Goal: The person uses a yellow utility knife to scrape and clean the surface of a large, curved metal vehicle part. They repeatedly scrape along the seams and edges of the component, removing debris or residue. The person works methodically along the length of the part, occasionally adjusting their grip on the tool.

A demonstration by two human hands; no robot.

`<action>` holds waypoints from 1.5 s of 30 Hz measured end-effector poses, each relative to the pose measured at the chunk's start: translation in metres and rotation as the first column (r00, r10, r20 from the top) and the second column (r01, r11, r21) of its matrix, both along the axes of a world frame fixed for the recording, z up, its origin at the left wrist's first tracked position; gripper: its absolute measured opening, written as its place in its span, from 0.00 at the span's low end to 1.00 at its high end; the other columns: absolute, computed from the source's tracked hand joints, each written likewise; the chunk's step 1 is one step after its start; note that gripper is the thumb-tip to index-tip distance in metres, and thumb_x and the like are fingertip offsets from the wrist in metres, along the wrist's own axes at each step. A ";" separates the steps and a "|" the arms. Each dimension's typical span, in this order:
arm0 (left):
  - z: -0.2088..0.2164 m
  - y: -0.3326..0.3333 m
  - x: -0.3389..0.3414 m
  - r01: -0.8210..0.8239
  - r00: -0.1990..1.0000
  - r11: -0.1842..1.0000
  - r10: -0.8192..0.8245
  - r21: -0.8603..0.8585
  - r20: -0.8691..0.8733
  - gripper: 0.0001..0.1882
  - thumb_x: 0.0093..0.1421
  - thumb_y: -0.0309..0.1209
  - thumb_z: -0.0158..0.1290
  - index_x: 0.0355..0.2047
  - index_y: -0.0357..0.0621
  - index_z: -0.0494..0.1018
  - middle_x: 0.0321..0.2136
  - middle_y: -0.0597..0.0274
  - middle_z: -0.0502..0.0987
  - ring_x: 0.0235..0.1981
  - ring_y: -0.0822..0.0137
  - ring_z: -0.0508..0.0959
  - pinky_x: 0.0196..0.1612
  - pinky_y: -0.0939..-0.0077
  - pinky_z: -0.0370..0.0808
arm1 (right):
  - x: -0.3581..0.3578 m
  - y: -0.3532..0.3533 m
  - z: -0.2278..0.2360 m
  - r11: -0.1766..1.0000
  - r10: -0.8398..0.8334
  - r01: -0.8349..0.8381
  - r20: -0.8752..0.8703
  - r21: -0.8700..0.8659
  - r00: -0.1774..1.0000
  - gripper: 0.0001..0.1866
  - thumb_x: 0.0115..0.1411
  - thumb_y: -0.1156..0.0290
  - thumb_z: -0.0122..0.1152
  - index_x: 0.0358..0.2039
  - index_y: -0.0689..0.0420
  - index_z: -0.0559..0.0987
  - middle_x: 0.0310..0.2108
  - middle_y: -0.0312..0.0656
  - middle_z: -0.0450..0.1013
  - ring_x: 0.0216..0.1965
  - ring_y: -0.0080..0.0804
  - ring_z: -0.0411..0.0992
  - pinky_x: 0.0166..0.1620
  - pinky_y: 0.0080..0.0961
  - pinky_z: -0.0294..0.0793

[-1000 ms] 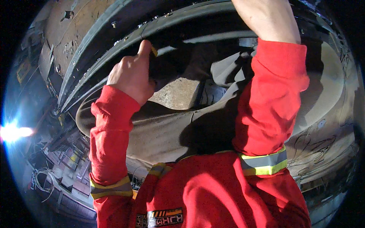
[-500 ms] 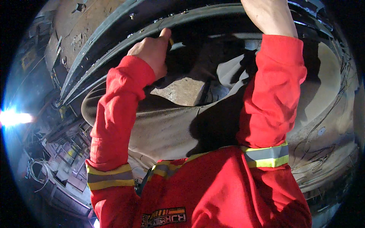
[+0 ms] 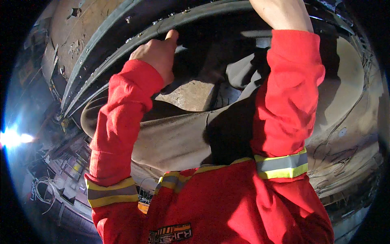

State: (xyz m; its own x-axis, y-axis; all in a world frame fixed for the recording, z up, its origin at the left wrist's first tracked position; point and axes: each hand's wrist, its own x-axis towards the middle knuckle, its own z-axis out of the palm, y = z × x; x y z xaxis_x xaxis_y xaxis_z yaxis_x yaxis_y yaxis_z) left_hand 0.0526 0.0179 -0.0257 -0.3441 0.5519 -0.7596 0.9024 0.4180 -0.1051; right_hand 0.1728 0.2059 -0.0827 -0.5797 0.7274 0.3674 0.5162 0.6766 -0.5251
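My left hand is raised beside a dark curved rim with several bolts along it. Its fingers are curled and one digit points up along the rim; what lies inside the grip is hidden. Higher up on the right, my right hand shows only its back and wrist, with the fingers cut off by the top edge. Below both hands hangs a thick, grey-brown flexible sheet, folded over and partly in the shadow of my arms. Through a gap between its folds shows a rough tan surface.
A second curved metal band runs outside the bolted rim. At far left glares a bright light. Lower left are a coiled pale cable and cluttered structure. A thin dark wire trails down the right side.
The whole view has shifted slightly, so the rim, sheet and both arms appear a little farther left. The left hand keeps its curled shape beside the rim.
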 end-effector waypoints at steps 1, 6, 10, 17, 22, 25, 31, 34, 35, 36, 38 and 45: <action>0.002 0.004 -0.001 0.003 1.000 1.000 -0.003 -0.021 0.007 0.40 0.43 0.24 0.58 0.58 0.42 0.57 0.30 0.40 0.78 0.36 0.44 0.80 0.37 0.54 0.77 | -0.001 0.003 0.002 1.000 0.002 -0.002 0.007 -0.012 1.000 0.13 0.57 0.68 0.56 0.34 0.68 0.75 0.36 0.60 0.73 0.44 0.55 0.69 0.51 0.43 0.66; -0.007 -0.020 -0.023 0.020 0.988 0.995 -0.034 0.098 0.148 0.42 0.44 0.24 0.56 0.61 0.38 0.53 0.30 0.36 0.77 0.38 0.42 0.79 0.40 0.54 0.76 | 0.002 0.000 -0.004 0.997 -0.065 0.065 0.015 -0.044 0.998 0.14 0.57 0.67 0.55 0.34 0.68 0.75 0.37 0.59 0.73 0.45 0.54 0.69 0.52 0.43 0.66; -0.002 -0.010 -0.025 0.052 0.981 0.996 -0.065 0.072 0.182 0.43 0.45 0.24 0.55 0.63 0.38 0.51 0.34 0.34 0.77 0.40 0.42 0.78 0.41 0.55 0.76 | 0.001 0.002 -0.003 0.997 -0.037 0.037 -0.005 -0.069 0.999 0.15 0.57 0.66 0.54 0.36 0.68 0.76 0.38 0.59 0.73 0.45 0.54 0.69 0.53 0.44 0.64; -0.004 0.001 -0.013 0.093 0.992 0.996 -0.094 0.018 0.082 0.41 0.45 0.23 0.56 0.61 0.38 0.54 0.31 0.38 0.77 0.39 0.42 0.78 0.41 0.55 0.76 | -0.001 0.005 -0.003 0.994 -0.050 0.053 0.037 -0.095 0.998 0.15 0.57 0.67 0.53 0.37 0.67 0.76 0.40 0.59 0.73 0.45 0.53 0.69 0.54 0.45 0.63; 0.002 -0.007 -0.029 0.096 0.982 0.995 -0.098 0.017 0.160 0.41 0.45 0.21 0.55 0.61 0.36 0.53 0.33 0.37 0.77 0.40 0.42 0.78 0.42 0.56 0.75 | 0.001 0.004 -0.007 0.993 -0.064 0.068 0.037 -0.097 0.997 0.15 0.58 0.66 0.52 0.37 0.66 0.76 0.40 0.58 0.73 0.46 0.52 0.70 0.54 0.45 0.63; 0.005 0.000 -0.014 0.056 0.986 0.997 -0.046 -0.061 0.160 0.41 0.45 0.21 0.54 0.61 0.36 0.53 0.35 0.35 0.76 0.41 0.42 0.78 0.43 0.55 0.75 | 0.005 0.002 -0.009 0.994 -0.033 0.037 0.044 -0.101 0.999 0.16 0.58 0.65 0.51 0.38 0.66 0.76 0.40 0.58 0.74 0.46 0.51 0.70 0.54 0.45 0.63; 0.007 0.017 -0.011 0.008 0.989 0.985 0.018 -0.174 0.145 0.41 0.46 0.24 0.58 0.60 0.35 0.53 0.41 0.34 0.75 0.45 0.41 0.75 0.47 0.59 0.74 | 0.006 0.012 -0.002 0.981 -0.079 0.096 0.101 -0.171 0.992 0.16 0.58 0.65 0.51 0.37 0.67 0.76 0.39 0.58 0.73 0.47 0.53 0.69 0.54 0.45 0.63; 0.020 0.003 -0.019 0.030 0.982 0.997 -0.017 -0.067 0.188 0.37 0.45 0.24 0.58 0.57 0.35 0.56 0.42 0.34 0.74 0.46 0.40 0.75 0.49 0.57 0.73 | 0.002 0.006 -0.004 0.986 -0.055 0.061 0.045 -0.158 0.998 0.16 0.59 0.65 0.50 0.36 0.67 0.76 0.40 0.59 0.73 0.48 0.53 0.69 0.54 0.45 0.63; 0.022 0.009 -0.019 0.016 0.983 0.992 0.007 -0.122 0.184 0.39 0.45 0.24 0.59 0.58 0.34 0.55 0.42 0.34 0.74 0.47 0.41 0.75 0.48 0.57 0.73 | 0.001 0.006 -0.006 0.989 -0.058 0.060 0.017 -0.136 0.998 0.16 0.59 0.65 0.50 0.35 0.67 0.76 0.40 0.58 0.73 0.47 0.52 0.69 0.54 0.45 0.63; 0.013 0.002 -0.022 0.054 0.976 0.997 -0.041 -0.055 0.215 0.39 0.45 0.25 0.58 0.58 0.34 0.55 0.39 0.34 0.75 0.44 0.41 0.76 0.46 0.57 0.74 | 0.000 0.005 -0.006 0.992 -0.059 0.058 -0.012 -0.114 0.998 0.16 0.59 0.65 0.50 0.35 0.67 0.76 0.39 0.58 0.73 0.47 0.52 0.69 0.54 0.45 0.63; 0.002 -0.005 -0.028 0.125 0.954 0.987 -0.147 0.098 0.260 0.40 0.45 0.25 0.57 0.59 0.33 0.54 0.31 0.35 0.77 0.39 0.41 0.78 0.42 0.56 0.74 | 0.003 0.005 0.001 0.989 -0.034 0.047 0.094 -0.143 0.995 0.15 0.59 0.66 0.49 0.32 0.66 0.77 0.37 0.58 0.74 0.46 0.53 0.69 0.53 0.46 0.63; 0.019 0.002 -0.009 -0.009 0.984 0.994 0.028 -0.112 0.174 0.39 0.44 0.24 0.58 0.57 0.35 0.54 0.34 0.35 0.76 0.39 0.40 0.77 0.41 0.57 0.75 | -0.003 0.009 0.002 0.983 -0.112 0.124 0.093 -0.138 0.989 0.16 0.58 0.66 0.49 0.30 0.68 0.78 0.36 0.59 0.74 0.44 0.54 0.70 0.52 0.46 0.64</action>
State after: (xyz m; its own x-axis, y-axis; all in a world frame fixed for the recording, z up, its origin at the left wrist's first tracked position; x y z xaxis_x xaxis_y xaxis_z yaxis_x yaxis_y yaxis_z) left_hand 0.0434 0.0195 -0.0062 -0.2102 0.4559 -0.8649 0.9030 0.4296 0.0070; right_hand 0.1700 0.2146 -0.0808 -0.5112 0.8340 0.2076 0.6344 0.5291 -0.5635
